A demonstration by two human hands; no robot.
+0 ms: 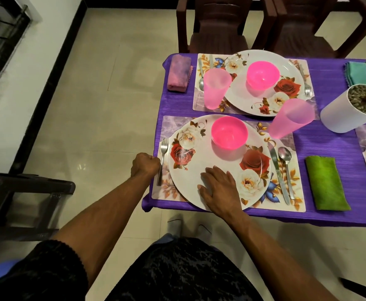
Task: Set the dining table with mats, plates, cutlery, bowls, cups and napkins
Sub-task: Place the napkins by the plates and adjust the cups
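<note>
A: Listing the near setting: plate (210, 170) on its mat (295, 192), which lies at the table's front edge; bowl (229, 132) on the plate, fork (163, 157) at left.

B: Hands?

A: Right hand (220, 189) flat on the plate, fingers spread. Left hand (145, 165) clenched by the fork handle (whether it holds the fork, we cannot tell).

B: Risk?

A: We judge a push could slide the plate off the edge, toppling the bowl.

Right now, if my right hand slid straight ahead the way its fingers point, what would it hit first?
Most likely the pink bowl on the near plate. The right hand lies flat on that plate, its fingers pointing up-left, so it might pass just left of the bowl.
</note>
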